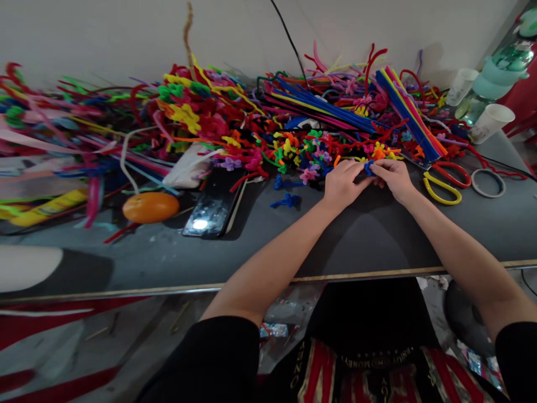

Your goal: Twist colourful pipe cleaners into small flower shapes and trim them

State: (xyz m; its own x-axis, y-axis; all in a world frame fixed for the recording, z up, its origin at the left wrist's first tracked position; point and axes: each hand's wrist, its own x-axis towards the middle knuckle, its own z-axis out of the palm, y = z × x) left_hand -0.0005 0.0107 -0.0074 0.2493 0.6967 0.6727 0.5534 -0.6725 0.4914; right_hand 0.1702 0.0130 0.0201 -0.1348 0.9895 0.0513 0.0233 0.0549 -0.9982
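Between my fingertips is a small blue pipe-cleaner flower (368, 167), held just above the grey table. My left hand (344, 183) pinches it from the left, and my right hand (393, 177) grips it from the right; the fingers hide part of it. Two more blue pipe-cleaner pieces lie left of my hands, one a finished-looking flower (287, 200) and one a piece with a straight stem (287, 183). Directly behind my hands sits a heap of small multicoloured pipe-cleaner flowers (310, 154).
Scissors (442, 188) with red and yellow handles and a tape roll (489, 183) lie at right. Paper cups (491, 123) and a clear bottle (497, 78) stand behind them. A phone (212, 204) and an orange (151, 207) lie left. Pipe cleaners (327, 106) pile along the wall.
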